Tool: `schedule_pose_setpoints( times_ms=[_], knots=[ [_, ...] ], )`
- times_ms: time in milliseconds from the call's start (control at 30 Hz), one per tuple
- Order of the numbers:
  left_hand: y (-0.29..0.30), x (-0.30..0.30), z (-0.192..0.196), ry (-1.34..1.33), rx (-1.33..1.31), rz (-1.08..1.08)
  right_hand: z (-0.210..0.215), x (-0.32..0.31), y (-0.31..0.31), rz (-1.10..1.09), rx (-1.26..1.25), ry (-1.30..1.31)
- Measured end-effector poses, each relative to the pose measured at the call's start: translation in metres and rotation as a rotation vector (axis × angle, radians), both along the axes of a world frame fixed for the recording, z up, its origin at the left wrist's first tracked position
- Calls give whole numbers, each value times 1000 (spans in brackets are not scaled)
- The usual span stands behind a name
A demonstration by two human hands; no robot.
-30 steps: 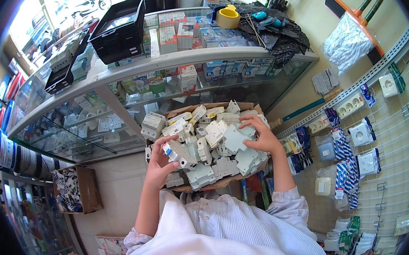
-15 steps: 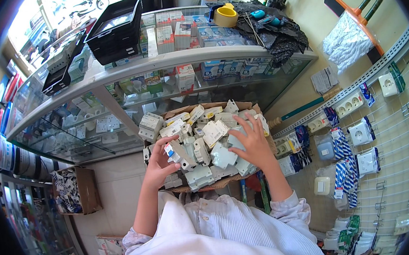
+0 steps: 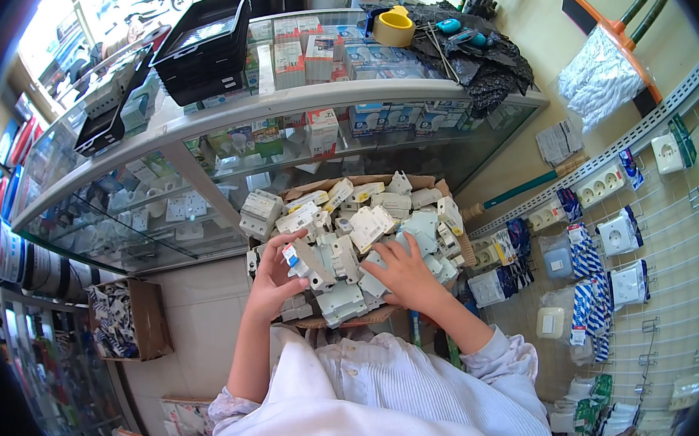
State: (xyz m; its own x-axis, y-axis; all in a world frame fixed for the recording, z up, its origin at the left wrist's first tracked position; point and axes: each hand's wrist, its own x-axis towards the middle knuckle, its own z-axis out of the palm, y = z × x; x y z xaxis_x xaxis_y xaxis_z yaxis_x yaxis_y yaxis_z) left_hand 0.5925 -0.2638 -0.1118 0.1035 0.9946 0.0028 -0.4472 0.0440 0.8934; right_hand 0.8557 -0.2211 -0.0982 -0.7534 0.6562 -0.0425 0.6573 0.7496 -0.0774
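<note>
A printed label is seen on the white module (image 3: 370, 227) just beyond the right hand (image 3: 410, 278); print is also borne by the red-and-white box (image 3: 322, 132) farther off.

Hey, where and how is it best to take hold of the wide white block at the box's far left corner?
I'd pinch the wide white block across its chunky body, coming from above and the left. It sits high at the corner of the cardboard box, and its left side faces outward, seemingly free, while other modules crowd its right.
</note>
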Motion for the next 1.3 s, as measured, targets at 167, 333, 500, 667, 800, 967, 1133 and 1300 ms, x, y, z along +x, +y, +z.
schedule_pose_setpoints(
  times_ms=[167, 333, 500, 667, 800, 967, 1133, 1300],
  knots=[
    [0, -3, -3, -19, 9, 1, 22, -2, 14, -5, -67, 117],
    [1, -1, 3, -11, -11, -12, 20, -18, 43, -63, 122, 229],
    [0, -7, -4, -29, 5, 6, 2, -24, 50, -54, 175, -7],
    [-4, -11, -5, 1, -18, 38, 8, -14, 11, 89, -18, -127],
    [-2, -9, -5, 15, -14, 2, -11, -2, 1, 208, 39, -132],
    [-2, -2, -3, 52, -11, -51, -24, -5, 2, 246, 60, -148],
    [-2, 2, -8, 27, -22, -21, -1, 3, 5, 243, -45, -88],
    [-9, -1, -4, 11, 18, -29, 28, 20, 21, 210, -408, 556]
  ],
)
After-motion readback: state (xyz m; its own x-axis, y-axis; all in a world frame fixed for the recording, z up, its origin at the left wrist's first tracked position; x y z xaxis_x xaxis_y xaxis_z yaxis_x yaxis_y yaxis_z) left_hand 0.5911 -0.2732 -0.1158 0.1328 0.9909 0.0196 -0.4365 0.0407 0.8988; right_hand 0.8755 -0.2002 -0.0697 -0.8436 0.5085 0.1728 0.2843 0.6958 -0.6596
